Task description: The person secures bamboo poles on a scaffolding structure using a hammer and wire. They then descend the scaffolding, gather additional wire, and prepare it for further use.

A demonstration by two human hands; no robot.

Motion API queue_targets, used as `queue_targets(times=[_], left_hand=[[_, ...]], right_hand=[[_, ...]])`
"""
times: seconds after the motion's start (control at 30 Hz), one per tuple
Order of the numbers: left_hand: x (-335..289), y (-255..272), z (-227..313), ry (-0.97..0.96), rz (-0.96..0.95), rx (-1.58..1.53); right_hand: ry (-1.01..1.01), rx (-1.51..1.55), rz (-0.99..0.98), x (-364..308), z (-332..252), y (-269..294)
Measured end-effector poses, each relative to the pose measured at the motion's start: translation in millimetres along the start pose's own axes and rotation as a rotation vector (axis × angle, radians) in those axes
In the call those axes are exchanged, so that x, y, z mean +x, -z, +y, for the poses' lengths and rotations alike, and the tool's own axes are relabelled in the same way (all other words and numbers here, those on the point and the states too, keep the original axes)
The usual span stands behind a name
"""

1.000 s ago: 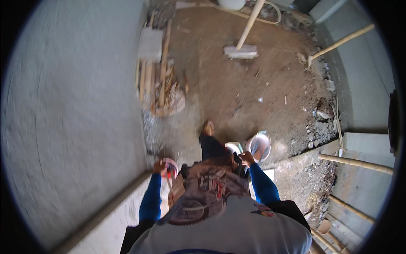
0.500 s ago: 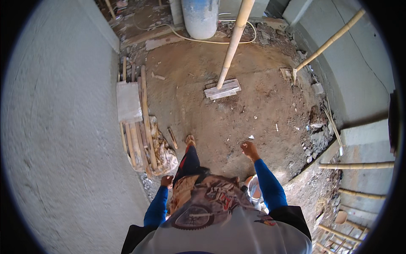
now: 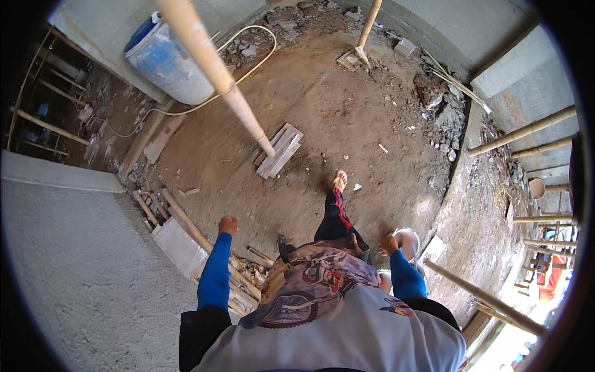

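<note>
Beside right hand (image 3: pixel 388 243), round pale bucket (image 3: pixel 406 242)

You're walking over rough, matt dirt floor (image 3: pixel 347 124); a smooth, pale bamboo pole (image 3: pixel 217 68) is standing on wooden planks (image 3: pixel 280 150). Far left, a glossy blue plastic drum (image 3: pixel 166 59) is showing; near left, grainy grey plaster wall (image 3: pixel 74 273).

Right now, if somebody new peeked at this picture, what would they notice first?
Probably the long bamboo pole slanting across the top, its foot on a small stack of boards in the middle of the dirt floor. Then the big blue barrel lying at the upper left. Lower down, the left hand is a fist swung out over wood scraps, and the right hand is beside a pale bucket.
</note>
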State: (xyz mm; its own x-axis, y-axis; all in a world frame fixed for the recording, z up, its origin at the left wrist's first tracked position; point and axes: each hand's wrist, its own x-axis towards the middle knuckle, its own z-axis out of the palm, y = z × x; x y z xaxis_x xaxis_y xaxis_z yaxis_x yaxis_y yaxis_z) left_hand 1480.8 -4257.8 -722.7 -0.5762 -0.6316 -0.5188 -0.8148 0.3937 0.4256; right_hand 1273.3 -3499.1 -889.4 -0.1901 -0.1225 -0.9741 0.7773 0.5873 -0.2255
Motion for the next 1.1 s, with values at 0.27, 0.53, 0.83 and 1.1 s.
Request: queue_targets(times=[0.27, 0.53, 0.83, 1.1], left_hand=[[137.4, -76.6, 143.5, -0.022, -0.012, -0.239], [168.5, -78.1, 319.5, 0.036, 0.104, -0.659], [380.4, 30.1, 468.4, 0.211, 0.214, -1.287], [622.2, 223.1, 544.6, -0.206, 0.507, -1.182]], right_hand=[[0.262, -0.717, 0.371, 16.0, -272.1, 43.6], [0.671, -0.298, 0.25, 75.6, -619.4, 136.1], [0.731, -0.297, 0.032, 114.4, -882.8, 43.2], [0.478, -0.258, -0.061, 123.0, -1104.6, -162.5]])
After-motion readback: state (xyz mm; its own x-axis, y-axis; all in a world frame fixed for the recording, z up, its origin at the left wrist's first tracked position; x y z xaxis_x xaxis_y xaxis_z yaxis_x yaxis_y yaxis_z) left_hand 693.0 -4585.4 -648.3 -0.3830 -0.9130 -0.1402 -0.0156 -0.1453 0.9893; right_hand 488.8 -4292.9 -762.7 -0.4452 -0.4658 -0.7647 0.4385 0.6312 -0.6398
